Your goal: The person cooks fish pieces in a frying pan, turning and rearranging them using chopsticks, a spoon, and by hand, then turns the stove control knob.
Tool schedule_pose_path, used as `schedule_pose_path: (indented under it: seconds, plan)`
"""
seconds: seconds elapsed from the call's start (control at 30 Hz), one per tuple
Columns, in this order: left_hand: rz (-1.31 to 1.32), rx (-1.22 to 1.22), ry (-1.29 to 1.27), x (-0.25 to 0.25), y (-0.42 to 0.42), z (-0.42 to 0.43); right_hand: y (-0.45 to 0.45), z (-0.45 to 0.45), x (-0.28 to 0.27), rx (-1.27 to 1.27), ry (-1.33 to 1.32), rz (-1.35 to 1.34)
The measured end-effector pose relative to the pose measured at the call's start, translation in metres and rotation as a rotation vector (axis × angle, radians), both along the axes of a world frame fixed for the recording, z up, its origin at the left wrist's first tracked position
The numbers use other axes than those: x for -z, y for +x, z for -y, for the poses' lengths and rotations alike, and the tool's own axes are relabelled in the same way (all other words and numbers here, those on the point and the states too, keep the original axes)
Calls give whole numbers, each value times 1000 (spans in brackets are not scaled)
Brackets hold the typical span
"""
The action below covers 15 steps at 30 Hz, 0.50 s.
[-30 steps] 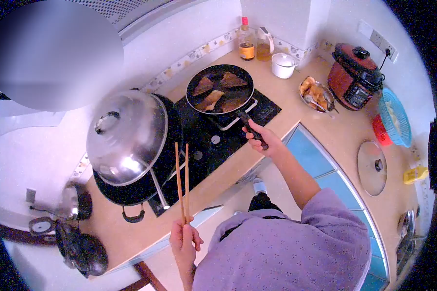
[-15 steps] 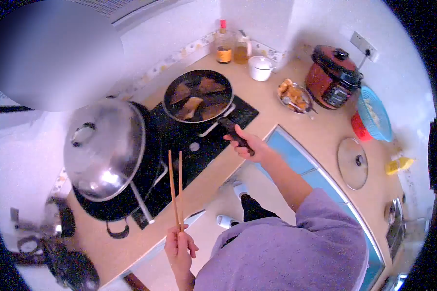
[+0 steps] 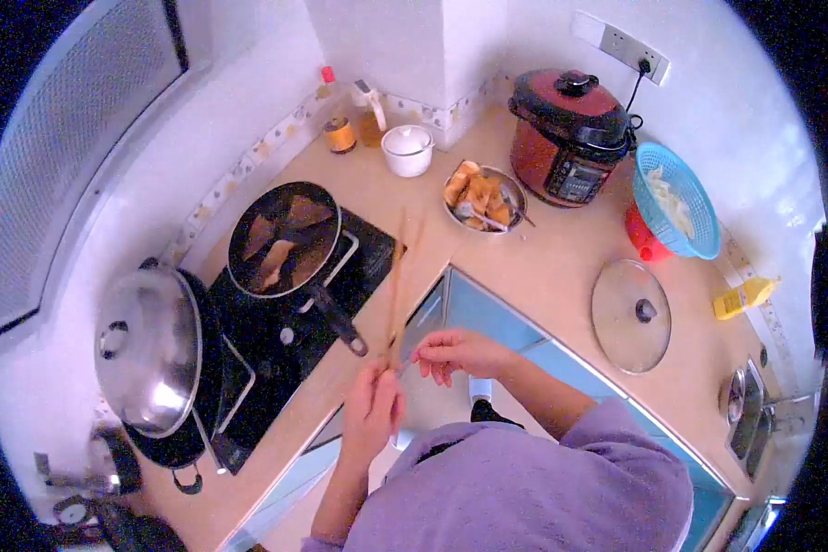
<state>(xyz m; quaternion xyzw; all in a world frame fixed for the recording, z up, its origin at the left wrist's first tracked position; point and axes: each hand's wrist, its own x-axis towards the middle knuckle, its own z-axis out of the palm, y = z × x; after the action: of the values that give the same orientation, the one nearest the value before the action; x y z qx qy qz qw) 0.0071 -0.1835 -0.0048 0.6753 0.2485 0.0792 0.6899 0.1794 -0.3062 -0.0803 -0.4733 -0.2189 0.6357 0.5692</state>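
My left hand [image 3: 370, 410] is closed around a pair of wooden chopsticks [image 3: 396, 285], which point up and away over the counter edge, blurred at the tips. Just to its right, my right hand [image 3: 458, 355] has its fingers curled together close to the left thumb. Whatever may lie between its fingertips is too small and blurred to make out. Ahead and to the left, a black frying pan [image 3: 285, 241] rests on the stove with several browned flat pieces of food [image 3: 273, 262] inside. Its black handle [image 3: 342, 324] points toward me, and neither hand touches it.
A lidded wok [image 3: 152, 354] stands on the left of the black stove [image 3: 290, 363]. Behind are bottles [image 3: 340, 136], a white lidded pot [image 3: 408, 152], a bowl of orange-brown food [image 3: 488, 198], a red pressure cooker [image 3: 570, 138] and a blue colander [image 3: 699, 216]. A glass lid [image 3: 621, 327] lies at right.
My right hand has let go of the frying pan's handle and come back beside my left hand. The view has turned rightward; the chopsticks stay in my left hand.
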Motion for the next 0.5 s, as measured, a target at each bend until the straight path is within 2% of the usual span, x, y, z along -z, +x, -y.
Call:
schedule_pose_path:
  seconds: [0.07,0.1,0.17,0.37,0.43,0.5]
  plan:
    - [-27,73,-10,4,54,18,28,20,-2,50,1,194]
    - [-47,81,-28,18,80,24,42,33,4,57,19,181]
    - [-94,98,-33,51,125,33,66,67,25,236,-35,220]
    - [-134,159,-95,115,231,43,113,149,33,439,-134,198]
    - [-136,174,-89,122,257,43,121,166,42,457,-124,171]
    - [-280,242,-23,118,282,42,127,175,47,519,-151,83]
